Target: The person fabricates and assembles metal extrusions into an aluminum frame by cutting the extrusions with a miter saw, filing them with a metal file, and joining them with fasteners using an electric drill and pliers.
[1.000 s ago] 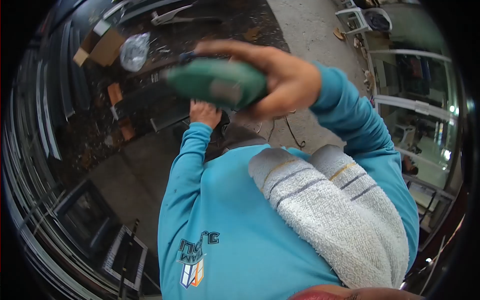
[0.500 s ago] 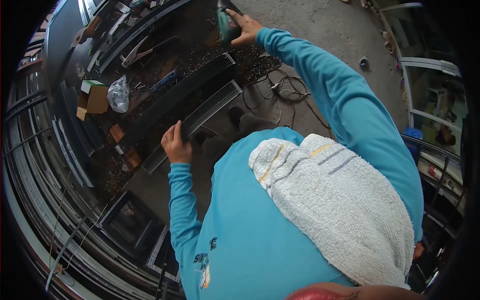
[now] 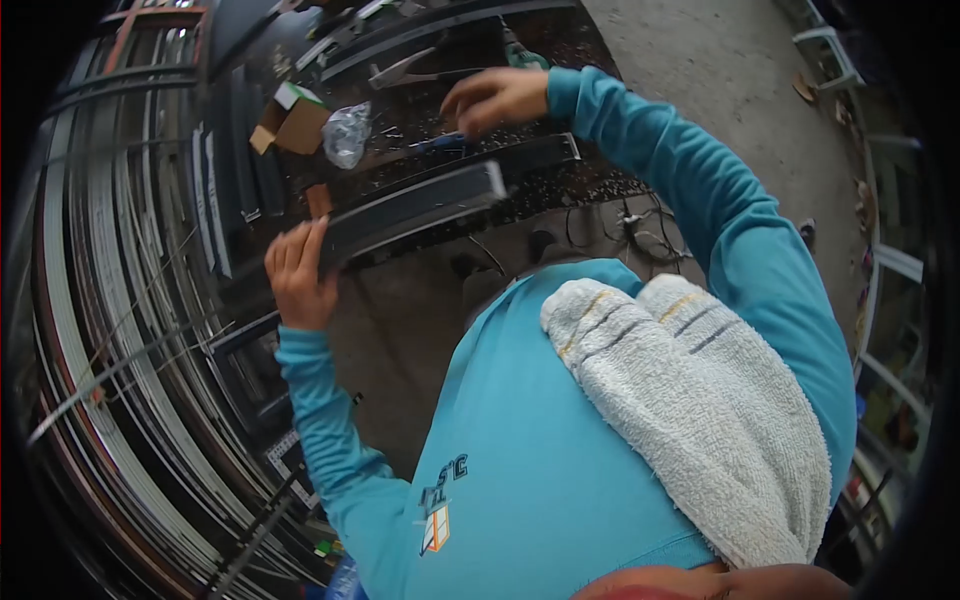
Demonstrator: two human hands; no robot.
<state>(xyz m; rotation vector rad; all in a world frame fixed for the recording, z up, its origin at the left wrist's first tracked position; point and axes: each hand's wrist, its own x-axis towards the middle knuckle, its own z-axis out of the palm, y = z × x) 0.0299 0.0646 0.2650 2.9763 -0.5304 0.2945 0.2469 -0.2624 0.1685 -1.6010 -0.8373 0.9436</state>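
Observation:
My left hand [image 3: 300, 272] is closed on the near end of a dark metal channel [image 3: 415, 207], whose far end points to the right over the workbench edge. My right hand [image 3: 497, 100] is empty, with fingers loosely apart, over the bench near a blue-handled tool [image 3: 437, 143]. A green power drill [image 3: 522, 55] lies just beyond the right hand. Another dark metal profile [image 3: 545, 152] lies on the bench, partly hidden behind the held channel.
On the dark workbench [image 3: 590, 60] are a cardboard box [image 3: 294, 122], a clear plastic bag [image 3: 347, 135] and clamping pliers [image 3: 405, 70]. Long metal profiles [image 3: 115, 280] are racked at the left. Cables [image 3: 655, 225] lie on the floor, right of my feet.
My right hand has let go of the drill and moved away from it. My left hand has raised the channel and swung it over the bench edge. The camera view has turned.

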